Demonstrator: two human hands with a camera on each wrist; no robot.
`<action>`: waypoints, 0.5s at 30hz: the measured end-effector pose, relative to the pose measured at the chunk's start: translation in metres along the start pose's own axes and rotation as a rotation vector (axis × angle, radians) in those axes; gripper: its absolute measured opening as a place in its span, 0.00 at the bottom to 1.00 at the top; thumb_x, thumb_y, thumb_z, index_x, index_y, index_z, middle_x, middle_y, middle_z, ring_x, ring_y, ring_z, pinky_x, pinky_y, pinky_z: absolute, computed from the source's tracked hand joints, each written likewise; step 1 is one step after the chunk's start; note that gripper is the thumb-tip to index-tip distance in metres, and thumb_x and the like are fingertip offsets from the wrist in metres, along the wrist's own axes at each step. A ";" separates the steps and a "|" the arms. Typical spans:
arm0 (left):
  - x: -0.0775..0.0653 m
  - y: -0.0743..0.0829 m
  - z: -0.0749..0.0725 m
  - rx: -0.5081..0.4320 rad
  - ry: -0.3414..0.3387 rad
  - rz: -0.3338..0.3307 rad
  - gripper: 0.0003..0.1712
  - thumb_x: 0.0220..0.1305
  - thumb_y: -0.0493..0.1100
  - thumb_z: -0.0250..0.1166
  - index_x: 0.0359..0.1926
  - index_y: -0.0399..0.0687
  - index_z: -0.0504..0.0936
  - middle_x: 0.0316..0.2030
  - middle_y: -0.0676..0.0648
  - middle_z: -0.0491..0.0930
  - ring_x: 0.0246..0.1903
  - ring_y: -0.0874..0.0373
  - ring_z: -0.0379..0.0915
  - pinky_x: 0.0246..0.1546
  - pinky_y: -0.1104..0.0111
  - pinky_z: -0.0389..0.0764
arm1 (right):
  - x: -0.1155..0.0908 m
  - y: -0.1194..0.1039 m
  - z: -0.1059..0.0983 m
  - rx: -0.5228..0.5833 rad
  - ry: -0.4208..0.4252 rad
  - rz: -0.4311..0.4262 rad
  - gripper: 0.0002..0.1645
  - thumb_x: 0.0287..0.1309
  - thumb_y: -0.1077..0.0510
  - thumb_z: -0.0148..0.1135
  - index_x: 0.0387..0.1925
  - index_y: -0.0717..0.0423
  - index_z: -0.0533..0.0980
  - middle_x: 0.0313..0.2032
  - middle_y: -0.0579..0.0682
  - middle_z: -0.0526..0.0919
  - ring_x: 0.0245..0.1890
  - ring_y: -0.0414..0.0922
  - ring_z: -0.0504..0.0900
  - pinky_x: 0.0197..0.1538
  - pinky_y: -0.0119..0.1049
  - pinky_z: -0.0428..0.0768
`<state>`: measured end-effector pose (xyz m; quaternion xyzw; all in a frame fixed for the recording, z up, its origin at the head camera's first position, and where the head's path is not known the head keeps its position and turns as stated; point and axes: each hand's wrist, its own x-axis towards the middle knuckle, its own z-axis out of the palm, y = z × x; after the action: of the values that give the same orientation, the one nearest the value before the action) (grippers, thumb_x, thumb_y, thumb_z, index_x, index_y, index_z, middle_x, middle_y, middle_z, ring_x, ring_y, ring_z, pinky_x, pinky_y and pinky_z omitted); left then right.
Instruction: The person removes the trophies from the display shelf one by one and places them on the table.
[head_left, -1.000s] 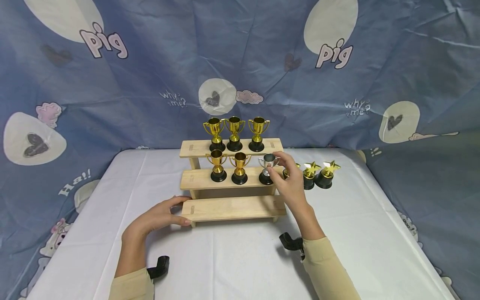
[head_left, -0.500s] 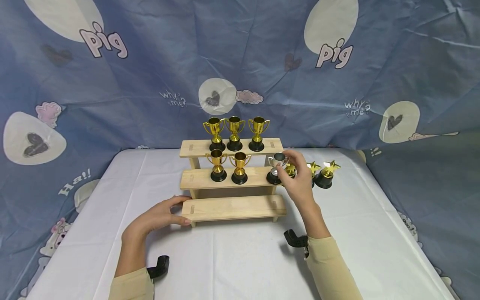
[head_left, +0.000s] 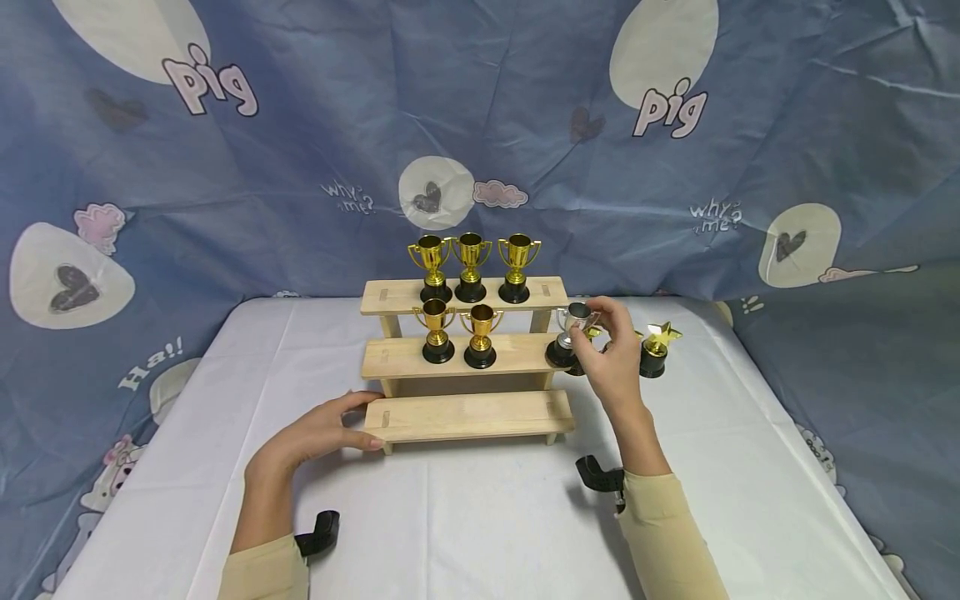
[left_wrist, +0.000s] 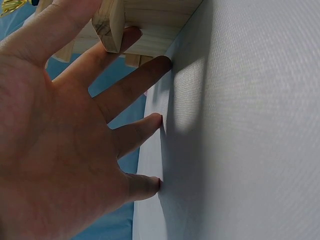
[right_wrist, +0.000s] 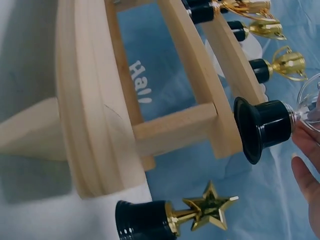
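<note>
Three gold cups [head_left: 471, 254] line the top step of a wooden stand [head_left: 468, 415] in our head view, with two more gold cups [head_left: 481, 325] on the middle step. We see the right hand [head_left: 615, 358] pinching a silver cup [head_left: 562, 348] by its bowl at the right end of that middle step. One star trophy [head_left: 656, 353] shows beyond the hand, which partly hides others. The left hand [head_left: 318, 429] rests against the left end of the lowest step.

From the left wrist, we see that hand's fingers straight and splayed, the index passing behind a wooden end, the other fingertips near the white tablecloth [left_wrist: 260, 125].

From the right wrist, we see the silver cup's black base at the step's end; whether they touch, we cannot tell.
</note>
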<state>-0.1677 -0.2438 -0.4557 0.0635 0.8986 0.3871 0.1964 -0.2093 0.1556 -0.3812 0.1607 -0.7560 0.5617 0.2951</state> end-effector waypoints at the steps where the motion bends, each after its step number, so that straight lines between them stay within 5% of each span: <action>1: 0.000 0.000 0.000 0.001 0.000 0.000 0.50 0.49 0.58 0.76 0.71 0.51 0.67 0.72 0.36 0.63 0.73 0.34 0.53 0.66 0.36 0.61 | 0.000 0.001 -0.001 -0.003 0.008 0.002 0.23 0.54 0.76 0.61 0.53 0.74 0.71 0.46 0.67 0.79 0.46 0.31 0.77 0.56 0.45 0.74; 5: -0.001 0.002 0.000 0.003 -0.001 -0.002 0.49 0.49 0.58 0.76 0.71 0.51 0.67 0.72 0.36 0.63 0.73 0.34 0.53 0.66 0.36 0.61 | 0.002 0.002 -0.005 0.017 0.030 0.016 0.23 0.54 0.76 0.60 0.53 0.77 0.70 0.47 0.67 0.76 0.48 0.32 0.76 0.57 0.43 0.72; 10: -0.001 0.003 0.000 0.004 0.000 -0.005 0.50 0.49 0.57 0.76 0.71 0.50 0.67 0.72 0.36 0.63 0.73 0.33 0.53 0.66 0.36 0.61 | 0.004 0.002 -0.010 0.031 0.047 0.038 0.23 0.52 0.77 0.59 0.52 0.77 0.70 0.46 0.58 0.75 0.49 0.43 0.77 0.56 0.31 0.70; 15: 0.000 0.002 0.000 -0.003 0.000 0.001 0.49 0.49 0.57 0.76 0.71 0.49 0.68 0.72 0.36 0.63 0.73 0.33 0.53 0.66 0.36 0.61 | 0.007 0.001 -0.014 0.013 0.063 0.071 0.22 0.52 0.76 0.59 0.51 0.76 0.70 0.43 0.50 0.77 0.49 0.48 0.79 0.56 0.30 0.72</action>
<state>-0.1678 -0.2427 -0.4542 0.0636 0.8981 0.3885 0.1962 -0.2112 0.1699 -0.3750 0.1180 -0.7479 0.5815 0.2977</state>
